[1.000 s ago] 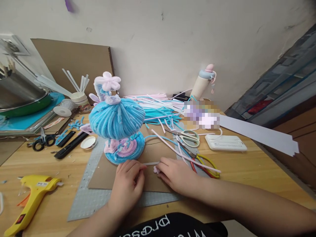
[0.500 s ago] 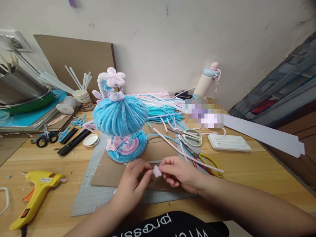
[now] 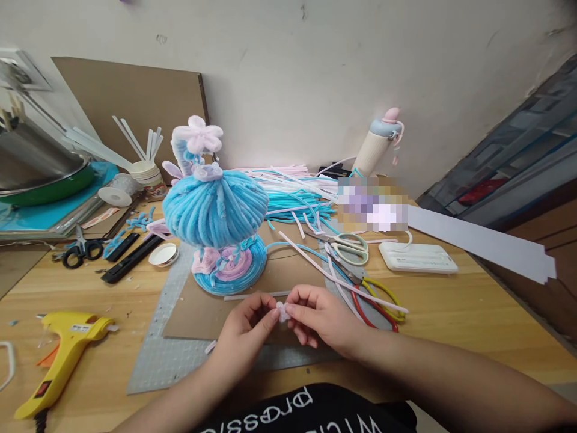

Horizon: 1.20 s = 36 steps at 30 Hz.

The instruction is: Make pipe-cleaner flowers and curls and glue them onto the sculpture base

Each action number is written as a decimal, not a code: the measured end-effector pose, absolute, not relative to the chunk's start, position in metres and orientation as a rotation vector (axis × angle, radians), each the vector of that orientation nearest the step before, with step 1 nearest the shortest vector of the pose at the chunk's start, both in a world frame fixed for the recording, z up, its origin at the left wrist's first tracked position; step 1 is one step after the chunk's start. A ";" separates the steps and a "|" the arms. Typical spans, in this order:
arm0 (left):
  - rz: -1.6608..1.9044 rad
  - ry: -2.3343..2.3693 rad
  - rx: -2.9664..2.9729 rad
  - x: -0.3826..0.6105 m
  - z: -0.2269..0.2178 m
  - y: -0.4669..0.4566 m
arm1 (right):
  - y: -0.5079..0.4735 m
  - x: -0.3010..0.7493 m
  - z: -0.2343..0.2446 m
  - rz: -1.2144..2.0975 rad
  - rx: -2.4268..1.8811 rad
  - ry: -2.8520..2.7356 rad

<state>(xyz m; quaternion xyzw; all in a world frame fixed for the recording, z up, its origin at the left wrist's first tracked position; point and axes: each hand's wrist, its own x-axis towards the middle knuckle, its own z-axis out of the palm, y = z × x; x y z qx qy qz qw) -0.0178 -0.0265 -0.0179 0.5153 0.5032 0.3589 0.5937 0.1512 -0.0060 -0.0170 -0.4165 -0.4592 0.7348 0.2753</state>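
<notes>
Both my hands meet just above the cardboard sheet (image 3: 193,316) and pinch a tiny pale pink pipe-cleaner flower (image 3: 282,312) between them. My left hand (image 3: 246,334) holds it from the left with thumb and fingertips; my right hand (image 3: 318,316) grips it from the right, fingers curled. Directly behind them stands a blue pipe-cleaner carousel (image 3: 215,219) with a domed top, a pink flower on its peak and a blue-and-pink spiral base. A white stick (image 3: 256,295) lies on the cardboard between the carousel and my hands.
A yellow glue gun (image 3: 61,355) lies front left on the wooden table (image 3: 473,313). Black scissors (image 3: 76,252), a utility knife (image 3: 130,261), pale green scissors (image 3: 349,245), red-and-yellow pliers (image 3: 378,300), loose pipe cleaners (image 3: 293,195), a white box (image 3: 417,257) and a bottle (image 3: 376,141) surround the grey mat (image 3: 157,361).
My hands have lifted off the cardboard, leaving the white stick lying there, and now hold the small pink flower together. The view has shifted slightly.
</notes>
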 end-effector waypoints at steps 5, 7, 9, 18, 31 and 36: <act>0.819 1.138 1.074 -0.018 -0.021 -0.023 | -0.007 0.151 -0.022 1.996 -1.066 -1.382; 0.814 1.123 1.038 -0.018 -0.022 -0.022 | -0.008 0.151 -0.022 1.986 -1.046 -1.398; 0.809 1.102 1.010 -0.018 -0.023 -0.022 | -0.008 0.151 -0.020 1.997 -1.036 -1.380; 0.810 1.128 1.095 -0.015 -0.018 -0.023 | -0.010 0.151 -0.017 1.865 -1.101 -1.565; 0.923 1.131 1.224 -0.017 -0.018 -0.024 | -0.011 0.153 -0.019 1.724 -1.137 -1.575; 0.999 1.076 1.095 -0.016 -0.022 -0.022 | -0.013 0.153 -0.021 1.687 -1.063 -1.584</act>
